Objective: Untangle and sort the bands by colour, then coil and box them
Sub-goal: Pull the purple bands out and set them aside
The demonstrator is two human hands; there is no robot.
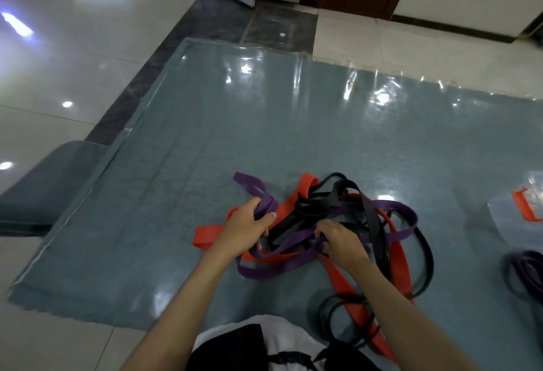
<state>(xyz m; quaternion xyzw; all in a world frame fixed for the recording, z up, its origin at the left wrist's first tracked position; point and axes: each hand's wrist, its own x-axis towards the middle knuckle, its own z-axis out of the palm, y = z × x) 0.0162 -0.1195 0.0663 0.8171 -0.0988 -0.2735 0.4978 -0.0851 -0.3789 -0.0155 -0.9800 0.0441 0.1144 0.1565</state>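
Glossy pale floor tiles [58,56] surround a grey-blue mat [264,124] under a shiny clear plastic sheet. Its far edge runs across at 12 o'clock, its left edge slants down toward 8 o'clock, and most of the mat above the hands lies bare.

Just below centre sits the tangle of bands [332,224], purple, red and black strips looped through one another. From it red and black strands trail toward 5 o'clock.

At the tangle's 9 o'clock side, the left hand [249,224] has its fingers curled round a purple band [258,191] that loops away toward 11 o'clock. To the right of it, the right hand [340,241] is pressed into the middle of the pile, fingers bent down and pinching a purple strand among the black ones.

At 3 o'clock, by the frame edge, stands a clear plastic box [511,221] with a red clip [524,204]. Below it, at 4 o'clock, lies a purple coil [526,273], well apart from the tangle.
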